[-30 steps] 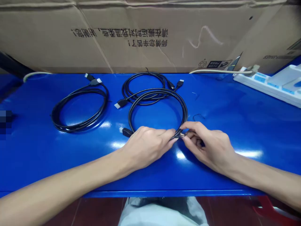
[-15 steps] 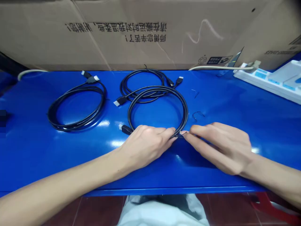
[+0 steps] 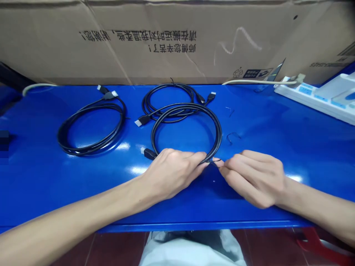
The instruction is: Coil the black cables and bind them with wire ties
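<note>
Blue table carries three black cable coils. The left hand closes firmly around the bottom of the nearest coil at twelve o'clock, while the right hand holds a thin wire in a narrow pinch beside that spot. The far coil at twelve and the left coil at ten lie untouched, with two loose wires at one.
</note>
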`<state>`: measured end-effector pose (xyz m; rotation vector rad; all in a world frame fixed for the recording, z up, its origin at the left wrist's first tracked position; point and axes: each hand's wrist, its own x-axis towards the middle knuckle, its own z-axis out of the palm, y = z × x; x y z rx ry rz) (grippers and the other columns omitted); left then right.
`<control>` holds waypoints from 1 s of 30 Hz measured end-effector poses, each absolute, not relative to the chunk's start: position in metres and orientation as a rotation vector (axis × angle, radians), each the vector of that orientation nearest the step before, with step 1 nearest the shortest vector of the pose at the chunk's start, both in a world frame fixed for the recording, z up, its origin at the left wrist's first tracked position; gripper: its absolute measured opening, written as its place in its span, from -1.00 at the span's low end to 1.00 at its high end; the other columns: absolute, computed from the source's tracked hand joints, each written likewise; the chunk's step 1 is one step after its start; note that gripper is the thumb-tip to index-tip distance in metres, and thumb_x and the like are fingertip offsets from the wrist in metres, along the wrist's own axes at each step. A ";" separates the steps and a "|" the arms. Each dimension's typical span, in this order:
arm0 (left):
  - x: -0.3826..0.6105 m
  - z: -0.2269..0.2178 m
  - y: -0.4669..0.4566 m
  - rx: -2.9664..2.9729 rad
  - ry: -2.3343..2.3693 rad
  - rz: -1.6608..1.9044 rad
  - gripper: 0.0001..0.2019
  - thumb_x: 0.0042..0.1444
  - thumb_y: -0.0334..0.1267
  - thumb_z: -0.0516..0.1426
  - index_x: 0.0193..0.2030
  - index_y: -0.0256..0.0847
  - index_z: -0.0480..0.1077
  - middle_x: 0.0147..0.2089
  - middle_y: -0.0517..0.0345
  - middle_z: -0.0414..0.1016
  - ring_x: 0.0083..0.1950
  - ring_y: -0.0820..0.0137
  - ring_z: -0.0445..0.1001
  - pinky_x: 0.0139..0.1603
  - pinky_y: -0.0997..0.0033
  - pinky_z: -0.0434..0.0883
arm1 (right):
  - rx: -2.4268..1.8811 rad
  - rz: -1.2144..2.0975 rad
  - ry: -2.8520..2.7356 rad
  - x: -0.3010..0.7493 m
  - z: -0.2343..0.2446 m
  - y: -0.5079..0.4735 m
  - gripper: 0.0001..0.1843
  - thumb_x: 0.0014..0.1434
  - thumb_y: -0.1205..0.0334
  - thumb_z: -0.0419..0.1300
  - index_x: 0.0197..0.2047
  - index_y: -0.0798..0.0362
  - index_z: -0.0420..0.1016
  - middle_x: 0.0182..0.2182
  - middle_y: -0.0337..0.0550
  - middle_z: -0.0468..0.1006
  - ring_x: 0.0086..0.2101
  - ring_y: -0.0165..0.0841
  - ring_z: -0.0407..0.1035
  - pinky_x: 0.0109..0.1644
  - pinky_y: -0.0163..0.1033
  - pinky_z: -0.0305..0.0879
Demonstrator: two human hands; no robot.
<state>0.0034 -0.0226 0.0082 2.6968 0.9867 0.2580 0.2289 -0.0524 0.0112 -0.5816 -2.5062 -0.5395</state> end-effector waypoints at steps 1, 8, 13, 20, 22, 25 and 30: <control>0.003 0.008 -0.022 2.699 0.981 0.287 -0.70 0.39 -0.11 -0.09 -0.03 -0.15 0.41 -0.33 0.21 0.60 -0.33 0.39 0.60 -0.40 0.50 0.34 | -0.598 -0.526 -2.510 0.230 0.010 -0.052 -0.79 0.17 0.41 0.24 -0.49 0.02 0.41 -0.56 -0.20 0.45 -0.56 -0.40 0.20 -0.53 -0.18 0.09; 0.001 0.005 -0.021 2.681 0.946 0.430 -0.70 0.39 -0.13 -0.09 -0.10 -0.18 0.42 -0.35 0.20 0.58 -0.35 0.46 0.57 -0.36 0.56 0.36 | -0.839 -0.202 -2.469 0.232 0.000 -0.051 -0.83 0.23 0.32 0.24 -0.42 0.00 0.42 -0.43 -0.21 0.58 -0.48 -0.41 0.39 -0.41 -0.24 0.22; -0.001 0.005 -0.020 2.705 0.908 0.429 -0.69 0.39 -0.14 -0.10 -0.13 -0.20 0.43 -0.34 0.18 0.58 -0.32 0.45 0.57 -0.33 0.56 0.38 | -1.043 0.372 -2.212 0.228 -0.002 -0.045 -0.89 0.24 0.23 0.26 -0.33 0.04 0.49 -0.41 -0.21 0.60 -0.43 -0.42 0.46 -0.35 -0.32 0.31; -0.003 0.009 -0.019 2.685 0.860 0.312 -0.69 0.40 -0.16 -0.11 -0.03 -0.20 0.41 -0.25 0.19 0.59 -0.26 0.44 0.58 -0.31 0.54 0.37 | -1.130 0.625 -2.069 0.224 0.004 -0.041 -0.87 0.17 0.19 0.32 -0.33 0.04 0.49 -0.48 -0.24 0.52 -0.48 -0.43 0.37 -0.39 -0.31 0.30; -0.004 0.009 -0.020 2.677 0.873 0.296 -0.69 0.40 -0.15 -0.10 -0.03 -0.19 0.41 -0.25 0.20 0.59 -0.26 0.44 0.58 -0.31 0.53 0.37 | -1.117 0.623 -2.073 0.225 0.004 -0.041 -0.88 0.17 0.19 0.32 -0.29 0.04 0.48 -0.47 -0.24 0.50 -0.48 -0.44 0.35 -0.38 -0.31 0.30; -0.003 0.008 -0.020 2.681 0.914 0.251 -0.70 0.39 -0.14 -0.10 -0.05 -0.17 0.41 -0.28 0.23 0.58 -0.28 0.41 0.58 -0.34 0.50 0.36 | -1.074 0.650 -2.109 0.224 0.005 -0.042 -0.89 0.18 0.23 0.31 -0.24 0.04 0.48 -0.47 -0.25 0.47 -0.49 -0.46 0.33 -0.38 -0.32 0.30; -0.002 0.006 -0.019 2.702 0.933 0.207 -0.71 0.39 -0.14 -0.10 -0.07 -0.16 0.40 -0.30 0.24 0.57 -0.29 0.38 0.58 -0.37 0.48 0.33 | -1.024 0.611 -2.166 0.222 0.005 -0.045 -0.94 0.23 0.30 0.25 -0.19 0.05 0.49 -0.40 -0.21 0.49 -0.45 -0.47 0.35 -0.35 -0.35 0.31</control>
